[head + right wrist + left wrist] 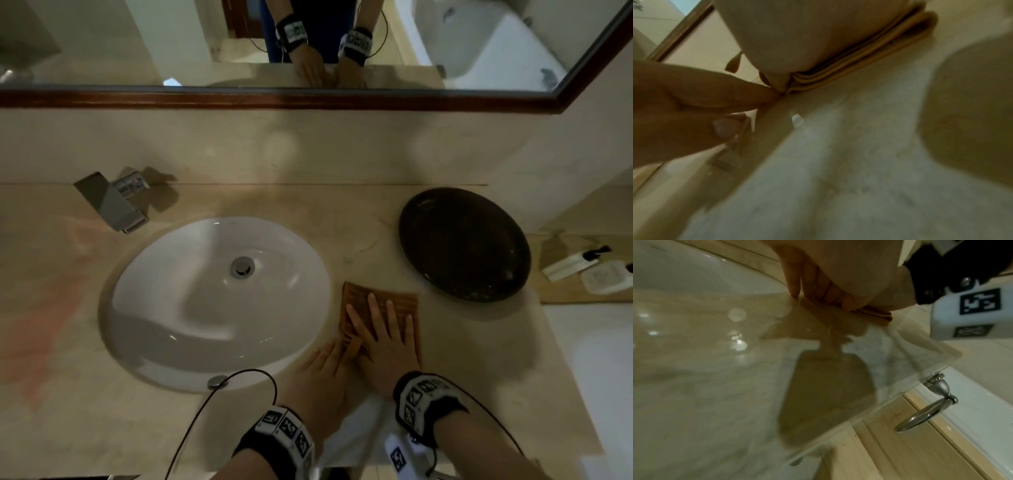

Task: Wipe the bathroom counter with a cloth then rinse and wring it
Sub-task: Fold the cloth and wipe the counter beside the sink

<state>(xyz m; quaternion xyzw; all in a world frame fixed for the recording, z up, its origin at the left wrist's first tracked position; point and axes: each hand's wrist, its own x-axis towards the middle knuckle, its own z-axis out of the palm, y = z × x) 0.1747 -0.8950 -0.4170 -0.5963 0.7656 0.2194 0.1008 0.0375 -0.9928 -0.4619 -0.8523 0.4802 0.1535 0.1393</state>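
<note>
A folded orange-brown cloth [383, 301] lies on the beige marble counter [445, 359], just right of the white sink [212, 301]. My right hand [385, 334] presses flat on it with fingers spread and straight. My left hand [323, 361] lies beside it, its straight fingertips touching the cloth's near-left edge. In the right wrist view my right palm [807, 32] covers the layered cloth [869, 55], and a finger of my left hand [715, 92] meets its corner. In the left wrist view the left fingers [797, 275] reach the counter by the cloth [875, 315].
A black oval dish [462, 243] sits right behind the cloth. A chrome faucet [113, 202] stands at the back left of the sink. White bottles [575, 265] lie on a lower ledge at far right. A towel ring [925, 415] hangs below the counter's front edge.
</note>
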